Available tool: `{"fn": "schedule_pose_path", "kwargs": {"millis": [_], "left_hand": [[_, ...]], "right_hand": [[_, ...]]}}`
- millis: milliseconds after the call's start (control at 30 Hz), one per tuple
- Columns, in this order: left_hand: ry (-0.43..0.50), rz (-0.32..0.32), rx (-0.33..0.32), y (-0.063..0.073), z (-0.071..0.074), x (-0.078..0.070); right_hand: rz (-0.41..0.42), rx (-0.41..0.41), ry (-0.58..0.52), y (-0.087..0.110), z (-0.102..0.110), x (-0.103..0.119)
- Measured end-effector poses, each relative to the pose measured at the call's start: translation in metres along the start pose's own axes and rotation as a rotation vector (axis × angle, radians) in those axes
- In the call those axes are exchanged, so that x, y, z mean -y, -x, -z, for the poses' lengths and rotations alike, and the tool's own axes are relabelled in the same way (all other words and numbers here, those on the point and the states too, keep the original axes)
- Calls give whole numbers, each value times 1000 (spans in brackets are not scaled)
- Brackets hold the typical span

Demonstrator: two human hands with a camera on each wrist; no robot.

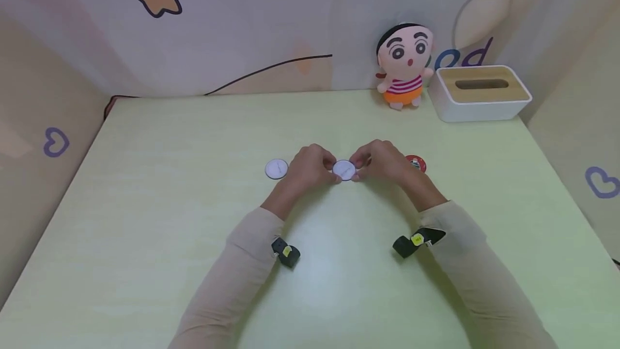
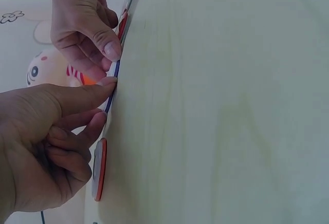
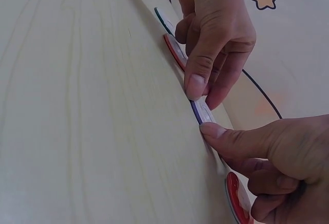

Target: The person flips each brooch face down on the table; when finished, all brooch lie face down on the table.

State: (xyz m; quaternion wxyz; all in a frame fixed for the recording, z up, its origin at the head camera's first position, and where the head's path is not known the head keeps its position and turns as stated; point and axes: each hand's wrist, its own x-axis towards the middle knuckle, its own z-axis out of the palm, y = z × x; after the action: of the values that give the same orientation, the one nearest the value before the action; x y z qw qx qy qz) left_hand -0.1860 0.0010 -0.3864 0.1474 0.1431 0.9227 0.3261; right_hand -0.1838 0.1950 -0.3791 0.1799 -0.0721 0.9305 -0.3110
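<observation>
Both hands meet over a small round white disc (image 1: 344, 170) with a dark blue edge (image 3: 196, 112). My left hand (image 1: 311, 167) pinches its left side between thumb and fingers, and my right hand (image 1: 380, 161) pinches the right side. In the left wrist view the disc (image 2: 114, 82) is seen nearly edge-on, close over the table. Left of my left hand lies another white disc (image 1: 276, 169). A red disc (image 1: 416, 163) with a printed picture lies partly hidden behind the right wrist. Beyond the left hand, the right wrist view shows a red-edged disc (image 3: 175, 52) and a green-edged one (image 3: 164, 21).
A plush doll (image 1: 404, 66) sits at the back of the pale table (image 1: 169, 220). Beside it, at the back right corner, stands a white tissue box (image 1: 479, 106) with a wooden lid. Printed cloth walls (image 1: 242, 26) enclose the back and sides.
</observation>
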Motion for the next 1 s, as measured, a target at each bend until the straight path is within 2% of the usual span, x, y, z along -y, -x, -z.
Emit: {"fn": "schedule_pose_path", "kwargs": {"millis": [300, 500, 700, 833, 1000], "left_hand": [[-15, -13, -6, -3, 4, 4], [-17, -38, -16, 1, 2, 7], [8, -113, -50, 12, -5, 8], [13, -188, -32, 16, -15, 5], [68, -233, -71, 14, -23, -5]], "right_hand": [[-8, 13, 14, -4, 0, 3], [26, -13, 50, 2, -2, -2], [126, -130, 69, 12, -3, -12], [166, -164, 48, 19, -2, -18], [185, -201, 13, 26, 4, -24]]}}
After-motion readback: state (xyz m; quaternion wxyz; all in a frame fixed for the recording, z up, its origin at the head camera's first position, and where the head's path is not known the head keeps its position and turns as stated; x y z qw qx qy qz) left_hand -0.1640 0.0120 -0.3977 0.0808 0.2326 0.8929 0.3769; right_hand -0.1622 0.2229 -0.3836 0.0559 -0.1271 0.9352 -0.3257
